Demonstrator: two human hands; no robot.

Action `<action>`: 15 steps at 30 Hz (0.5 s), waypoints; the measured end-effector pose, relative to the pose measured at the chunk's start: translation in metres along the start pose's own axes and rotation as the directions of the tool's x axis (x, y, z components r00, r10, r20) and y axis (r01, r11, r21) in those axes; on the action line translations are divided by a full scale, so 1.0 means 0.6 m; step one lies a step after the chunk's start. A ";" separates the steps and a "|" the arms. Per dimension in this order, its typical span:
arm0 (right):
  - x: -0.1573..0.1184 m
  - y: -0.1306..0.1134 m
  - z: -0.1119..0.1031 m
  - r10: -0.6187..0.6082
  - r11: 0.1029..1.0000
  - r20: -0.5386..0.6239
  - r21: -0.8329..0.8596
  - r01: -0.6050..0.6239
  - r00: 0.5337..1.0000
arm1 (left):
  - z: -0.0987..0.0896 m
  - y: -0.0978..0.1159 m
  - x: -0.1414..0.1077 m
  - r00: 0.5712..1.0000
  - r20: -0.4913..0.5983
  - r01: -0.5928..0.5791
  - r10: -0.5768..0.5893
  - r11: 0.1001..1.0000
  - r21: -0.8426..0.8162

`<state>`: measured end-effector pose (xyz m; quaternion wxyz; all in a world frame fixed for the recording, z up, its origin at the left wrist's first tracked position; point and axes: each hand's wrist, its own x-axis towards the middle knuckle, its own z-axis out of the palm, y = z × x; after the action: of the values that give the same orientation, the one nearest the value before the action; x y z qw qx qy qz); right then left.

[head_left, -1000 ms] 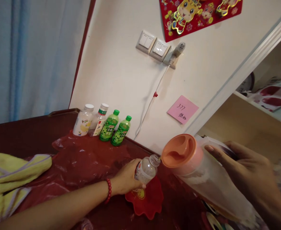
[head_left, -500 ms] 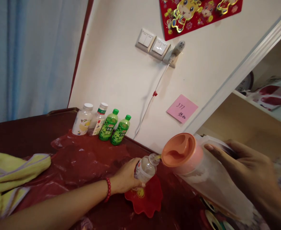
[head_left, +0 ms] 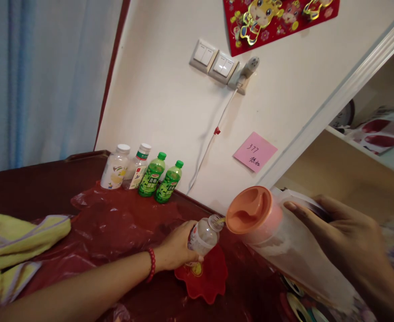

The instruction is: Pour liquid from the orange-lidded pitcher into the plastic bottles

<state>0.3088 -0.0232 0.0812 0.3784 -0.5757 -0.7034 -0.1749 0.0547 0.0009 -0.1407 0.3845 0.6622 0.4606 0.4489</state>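
My left hand (head_left: 180, 250) is wrapped around a clear plastic bottle (head_left: 203, 237) with a printed label, its open mouth tilted up to the right. My right hand (head_left: 347, 237) grips the handle of a translucent pitcher (head_left: 294, 255) with an orange lid (head_left: 250, 210). The pitcher is tipped left, and a thin yellowish stream runs from its spout into the bottle's mouth. Below the bottle lies a red scalloped dish (head_left: 210, 277), partly hidden by my left hand.
Two green-labelled bottles (head_left: 151, 176) and two white-capped bottles (head_left: 116, 167) stand against the wall. A yellow towel (head_left: 19, 241) lies at the left on crumpled red plastic (head_left: 123, 214). Round containers (head_left: 297, 306) sit beneath the pitcher. A pink note (head_left: 255, 152) and a cable (head_left: 206, 143) are on the wall.
Liquid keeps running from the pitcher into the bottle. Both hands hold almost the same position; the pitcher has barely shifted.
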 end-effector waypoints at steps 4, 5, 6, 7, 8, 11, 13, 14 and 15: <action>-0.003 0.009 0.002 -0.047 0.999 0.004 -0.003 0.047 0.999 | -0.002 0.006 -0.001 1.000 0.006 0.010 -0.010 1.000 0.009; -0.003 0.010 0.003 -0.054 0.999 0.002 0.001 0.054 0.999 | -0.002 0.006 -0.001 1.000 0.010 0.008 -0.008 1.000 0.005; -0.002 0.011 0.003 -0.058 0.998 0.004 0.005 0.058 0.998 | -0.002 0.006 -0.001 1.000 0.012 0.004 -0.004 1.000 -0.001; -0.002 0.011 0.002 -0.060 0.998 0.007 0.006 0.059 0.998 | -0.002 0.005 0.000 1.000 0.015 -0.001 0.001 1.000 -0.007; -0.002 0.011 0.002 -0.061 0.998 0.009 0.005 0.061 0.998 | -0.001 0.003 0.000 1.000 0.013 -0.005 0.005 1.000 -0.011; -0.002 0.009 0.001 -0.078 0.997 0.006 -0.002 0.078 0.997 | 0.001 -0.002 0.002 1.000 -0.005 -0.017 0.017 1.000 -0.005; -0.002 0.009 0.002 -0.095 0.995 -0.004 -0.003 0.095 0.995 | 0.002 -0.003 0.002 1.000 -0.010 -0.018 0.018 1.000 -0.001; -0.002 0.009 0.004 -0.100 0.995 -0.009 0.002 0.100 0.995 | 0.001 -0.002 0.001 1.000 -0.009 -0.015 0.015 1.000 0.000; -0.003 0.010 0.006 -0.102 0.995 -0.016 0.007 0.102 0.995 | 0.001 0.000 0.000 1.000 -0.006 -0.012 0.012 1.000 -0.002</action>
<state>0.3132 -0.0203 0.0768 0.3769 -0.5361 -0.7296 -0.1957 0.0552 0.0011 -0.1407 0.3811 0.6631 0.4573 0.4538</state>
